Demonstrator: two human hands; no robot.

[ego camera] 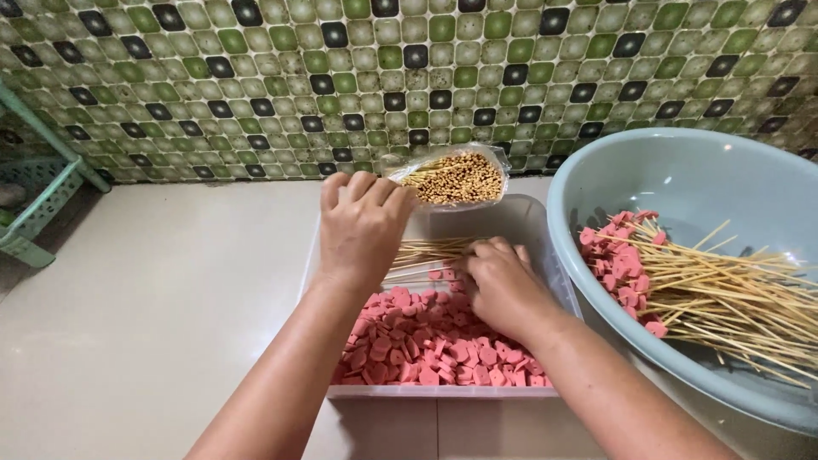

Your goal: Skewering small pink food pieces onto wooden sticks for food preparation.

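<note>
My left hand (362,226) hovers over the far end of a clear plastic tray (443,392), fingers curled down at a bundle of bamboo skewers (426,252) lying across it. My right hand (503,285) rests lower, fingers bent into the heap of small pink sausage slices (426,341) that fills the near half of the tray. What either set of fingertips grips is hidden. A clear bag of skewers (456,177), ends facing me, stands behind the tray.
A large pale blue basin (596,170) at the right holds several skewers loaded with pink slices (682,285). A green and black mosaic tile wall (409,77) runs behind. A green plastic rack (38,204) stands at the far left on the pale floor.
</note>
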